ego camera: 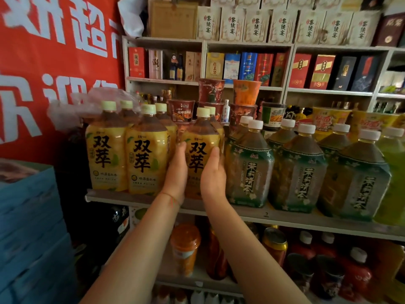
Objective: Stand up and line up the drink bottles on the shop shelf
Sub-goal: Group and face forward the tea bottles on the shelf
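Yellow-labelled plastic tea bottle with pale green cap (201, 154), upright at front edge of grey metal shop shelf (252, 212), third in a row of matching yellow bottles (127, 154). Clasped low on both flanks: left hand (176, 172) flat against one side, right hand (213, 174) against the other, fingers straight, pressing rather than curling round. Likely heavy, being large and full; thin walls probably give slightly under squeeze; smooth label film possibly slippery, so best held at the wide body, not the neck. Large black characters "双萃" on the yellow labels. Just beside, to the right, dark green-labelled bottles with white caps (247, 167) reading "茉莉清茶". Cream boxes (256, 25) on top shelf marked "黎侯宴".
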A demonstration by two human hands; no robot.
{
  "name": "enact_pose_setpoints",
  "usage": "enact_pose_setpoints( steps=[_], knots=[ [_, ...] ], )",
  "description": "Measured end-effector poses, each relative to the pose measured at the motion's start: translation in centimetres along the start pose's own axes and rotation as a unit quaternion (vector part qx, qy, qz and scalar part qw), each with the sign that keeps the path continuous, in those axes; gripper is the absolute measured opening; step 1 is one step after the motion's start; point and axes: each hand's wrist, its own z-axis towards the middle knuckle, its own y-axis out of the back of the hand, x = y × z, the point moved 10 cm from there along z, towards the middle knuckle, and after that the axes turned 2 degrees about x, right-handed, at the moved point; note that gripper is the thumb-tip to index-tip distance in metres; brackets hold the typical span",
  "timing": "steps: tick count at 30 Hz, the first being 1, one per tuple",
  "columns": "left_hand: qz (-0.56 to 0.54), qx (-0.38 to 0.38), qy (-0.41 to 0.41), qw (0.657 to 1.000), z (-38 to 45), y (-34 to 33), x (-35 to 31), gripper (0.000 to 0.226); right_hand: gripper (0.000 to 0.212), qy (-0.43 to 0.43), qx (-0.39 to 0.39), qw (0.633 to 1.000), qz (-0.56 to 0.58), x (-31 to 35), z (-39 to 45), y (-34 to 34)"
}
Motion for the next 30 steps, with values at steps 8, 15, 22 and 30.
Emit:
enact_pose_setpoints(
  steps=[8, 15, 22, 30],
  knots=[
    [-0.058, -0.031, 0.047, 0.997, 1.6, 0.7, 1.0, 0.048, 0.077, -0.021, -0.025, 0.999, 0.035, 0.5, 0.0, -0.2],
    [-0.077, -0.044, 0.027, 0.996, 2.2, 0.2, 0.4, 0.047, 0.065, -0.015, -0.046, 0.999, 0.019, 0.7, 0.6, 0.3],
    [-0.038, 0.035, 0.059, 0.997, 2.4, -0.3, 1.0, 0.059, 0.07, -0.087, -0.04, 0.994, 0.053, -0.4, 0.5, 0.2],
    [-0.037, 0.063, 0.047, 0.996, 1.2, -0.8, 0.1, 0.067, 0.073, -0.056, -0.06, 0.995, 0.056, 0.2, -0.5, 0.3]
  ],
)
